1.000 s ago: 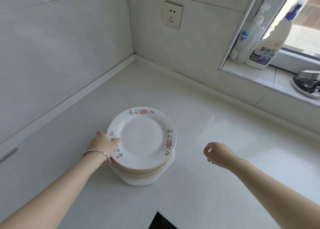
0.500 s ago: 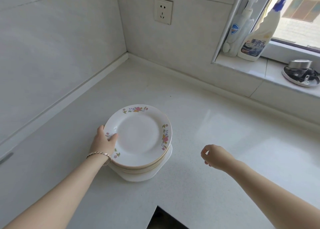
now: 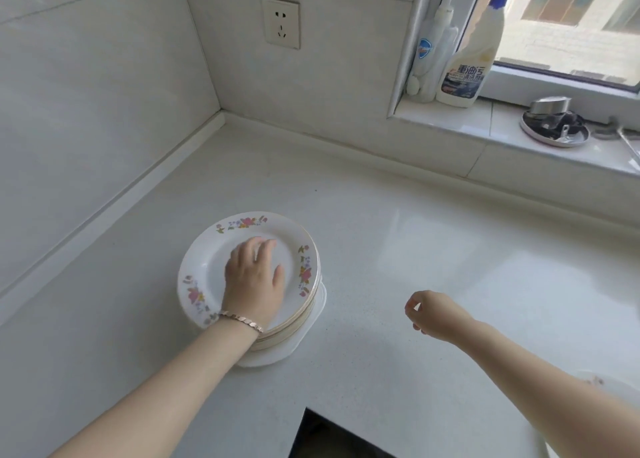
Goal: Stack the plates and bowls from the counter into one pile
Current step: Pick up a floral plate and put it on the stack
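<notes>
The left hand (image 3: 254,279) lies flat, palm down, on the top plate (image 3: 239,249) of the pile (image 3: 287,322), fingers spread loose and not gripping anything. There's a bracelet (image 3: 242,319) on that wrist. The right hand (image 3: 431,314) hangs just over the counter to the right of the pile, fingers curled in with the thumb and forefinger near each other, holding nothing.

The counter (image 3: 415,243) is pale, glossy stone running into a corner of light tiled walls, with a socket (image 3: 281,22) on the back wall. On the windowsill (image 3: 485,118) stand a pump bottle (image 3: 433,52) and a spray bottle (image 3: 472,52) side by side, with a small metal dish (image 3: 554,126) further right. A dark opening (image 3: 332,437) cuts into the counter's near edge.

The pile sits toward the left side of the counter, well off both walls. It's round, so no long axis really, and it stands level with the face of the top plate up. The top plate is white with pink flower sprays around the rim, gold-edged plates are under it, and a plain white piece at the bottom pokes out to the right. Part of another flowered dish (image 3: 602,386) peeks out behind the right forearm.
</notes>
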The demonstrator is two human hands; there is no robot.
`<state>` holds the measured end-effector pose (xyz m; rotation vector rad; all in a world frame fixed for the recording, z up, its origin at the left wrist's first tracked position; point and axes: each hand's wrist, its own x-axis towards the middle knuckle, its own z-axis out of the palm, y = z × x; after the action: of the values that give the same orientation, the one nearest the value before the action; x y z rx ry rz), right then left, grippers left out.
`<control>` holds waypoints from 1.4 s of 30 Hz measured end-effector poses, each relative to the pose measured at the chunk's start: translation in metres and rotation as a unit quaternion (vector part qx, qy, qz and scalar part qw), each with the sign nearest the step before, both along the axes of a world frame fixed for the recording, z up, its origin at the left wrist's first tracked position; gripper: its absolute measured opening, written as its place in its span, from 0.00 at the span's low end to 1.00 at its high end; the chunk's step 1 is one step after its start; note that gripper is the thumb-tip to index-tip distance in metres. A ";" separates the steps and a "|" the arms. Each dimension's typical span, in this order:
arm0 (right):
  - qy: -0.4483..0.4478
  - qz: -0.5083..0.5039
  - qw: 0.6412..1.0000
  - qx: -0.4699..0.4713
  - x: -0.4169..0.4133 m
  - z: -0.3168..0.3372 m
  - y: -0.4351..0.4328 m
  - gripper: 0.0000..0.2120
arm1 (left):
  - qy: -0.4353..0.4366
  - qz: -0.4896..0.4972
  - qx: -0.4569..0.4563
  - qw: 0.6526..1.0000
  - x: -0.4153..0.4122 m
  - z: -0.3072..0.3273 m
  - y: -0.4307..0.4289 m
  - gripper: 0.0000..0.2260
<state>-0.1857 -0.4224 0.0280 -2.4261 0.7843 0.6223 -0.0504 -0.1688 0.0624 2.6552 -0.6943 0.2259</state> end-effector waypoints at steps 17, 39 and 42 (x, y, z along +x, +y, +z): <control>-0.032 -0.203 0.977 -0.047 -0.240 0.021 -0.170 0.13 | 0.257 -0.231 0.252 0.904 -0.181 -0.039 -0.278 0.07; -0.113 -0.193 0.966 0.131 -0.262 -0.028 -0.242 0.14 | 0.360 0.014 0.118 0.925 -0.200 -0.063 -0.238 0.07; -0.168 -0.245 0.935 0.191 -0.245 -0.010 -0.235 0.15 | 0.369 0.058 0.085 0.924 -0.188 -0.061 -0.213 0.08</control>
<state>-0.4305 -0.6571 0.0175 -1.8132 0.9679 0.1366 -0.2379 -0.3817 0.0015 2.6337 -0.3095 -0.8014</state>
